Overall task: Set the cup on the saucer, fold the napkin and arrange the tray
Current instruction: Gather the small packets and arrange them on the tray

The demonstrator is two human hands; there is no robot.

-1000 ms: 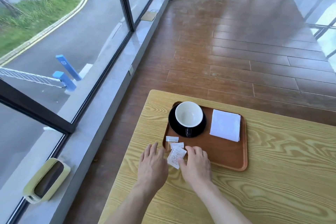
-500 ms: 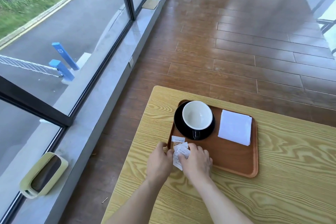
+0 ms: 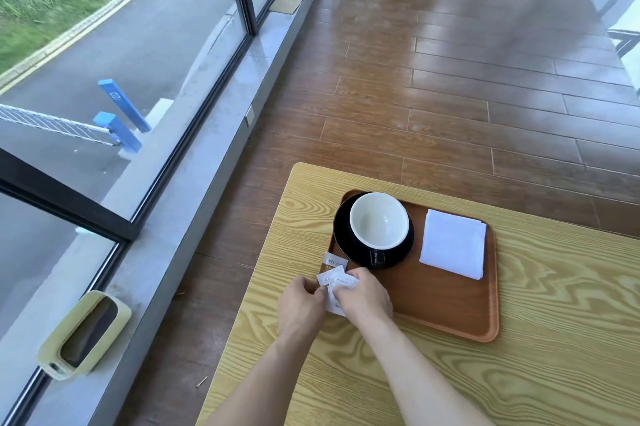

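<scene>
Head view is showing both hands working together at the near left corner of the tray (image 3: 450, 315), which is sitting on the wooden table (image 3: 554, 356). The left hand (image 3: 300, 302) is curling its fingers around the left edge of a small bunch of white packets (image 3: 334, 290), and the right hand (image 3: 367, 297) is pinching the same bunch from the other side, so the packets are sitting between the two hands. Whether the bunch is lifting clear of the tray edge or resting on it cannot be told. Just beyond the fingertips, one more packet (image 3: 334, 263) with printed lettering is lying flat on the tray. Past that, ahead of the right hand, the white cup (image 3: 379, 220) is standing upright on the black saucer (image 3: 343, 242), its dark handle pointing back toward the hands. Farther to the right of the right hand, well apart from it, the white napkin (image 3: 453, 244) is lying folded into a neat square on the tray, beside the saucer but not touching it.
</scene>
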